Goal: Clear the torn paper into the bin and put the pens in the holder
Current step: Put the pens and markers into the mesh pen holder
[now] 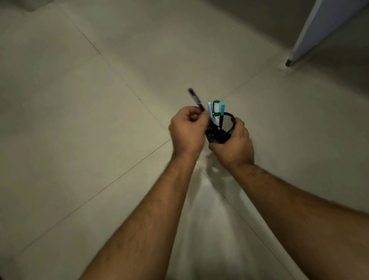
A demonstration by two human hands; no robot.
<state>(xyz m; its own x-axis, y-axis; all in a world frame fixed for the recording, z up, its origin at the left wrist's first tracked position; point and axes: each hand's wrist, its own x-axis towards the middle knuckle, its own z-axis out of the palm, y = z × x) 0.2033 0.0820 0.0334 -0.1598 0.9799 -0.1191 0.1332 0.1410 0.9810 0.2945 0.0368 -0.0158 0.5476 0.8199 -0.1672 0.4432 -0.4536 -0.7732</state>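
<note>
L hand (188, 133) grip pinches black pen (196, 99); R hand (233, 146) grip wraps mesh holder (222, 128).

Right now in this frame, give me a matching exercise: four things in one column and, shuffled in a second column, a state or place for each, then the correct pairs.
Things
1. black mesh pen holder
2. dark pen
3. green-capped marker
4. left hand

States or places
A. stands inside the holder, cap sticking up above the rim
B. gripped from below by the right hand
C. pinches a pen just left of the holder
D. held outside the holder, tilted, its upper end pointing up and left

Pairs: 1-B, 2-D, 3-A, 4-C
</note>
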